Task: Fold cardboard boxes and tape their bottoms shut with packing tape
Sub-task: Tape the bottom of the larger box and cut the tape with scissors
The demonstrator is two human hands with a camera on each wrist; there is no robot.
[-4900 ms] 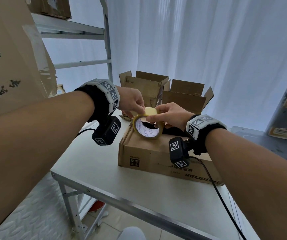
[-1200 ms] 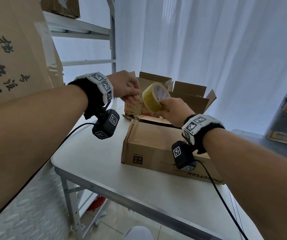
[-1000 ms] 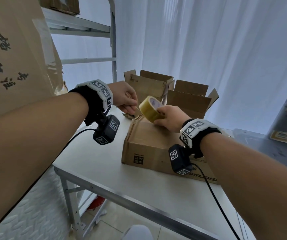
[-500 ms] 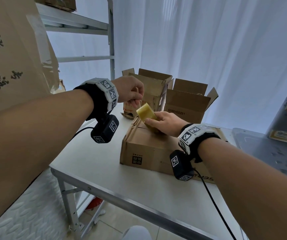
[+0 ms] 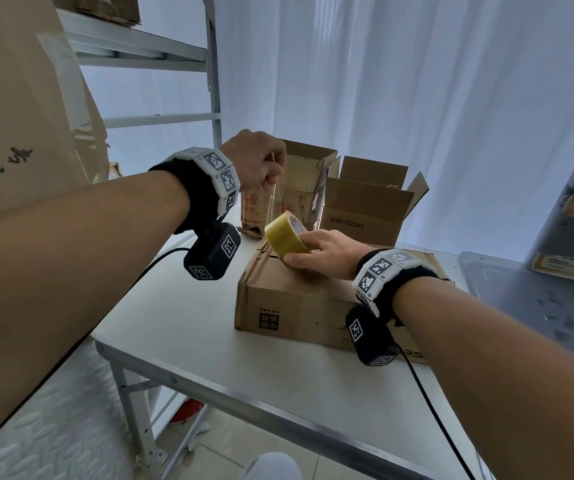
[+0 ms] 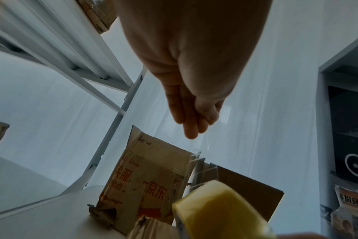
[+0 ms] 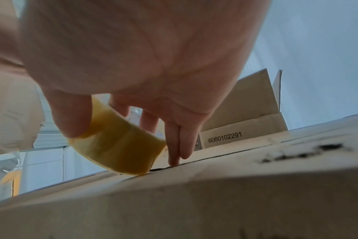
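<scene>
Far left: big printed carton (image 5: 8, 109) filling the edge, metal shelving (image 5: 147, 60) behind it. Moving right: left hand (image 5: 256, 161) raised above the tabletop (image 5: 181, 317), fingers curled, pinching the free end of the clear tape strip (image 5: 276, 199). Strip stretched down from that pinch to the roll (image 5: 284, 235). From the left wrist view: fingers (image 6: 189, 116) bunched tight together, roll (image 6: 217, 208) close below, blurred.

Centre, near side: closed box (image 5: 299, 303) lying flat on the tabletop, seam up. Roll standing on edge on the box top, at its far left end, right over the seam. Right hand (image 5: 327, 252) gripping the roll, thumb on the near side of the rim, fingers on the far side. Right wrist view: thumb (image 7: 70, 113) pressed on the yellow band of the roll (image 7: 121, 145), two fingertips (image 7: 178, 145) touching the box (image 7: 194, 194) just beside the seam line.

Behind, far side of the tabletop: open box with red print (image 5: 299, 188) standing upright, flaps up. Just right of it, a second open box (image 5: 365, 209), number 6080102291 on its near face; same number readable in the right wrist view (image 7: 243, 127).

Back and right: white curtain (image 5: 417, 98) across the whole background. Far right edge: grey surface (image 5: 535, 292) with printed cards (image 5: 569, 268) lying on it.
</scene>
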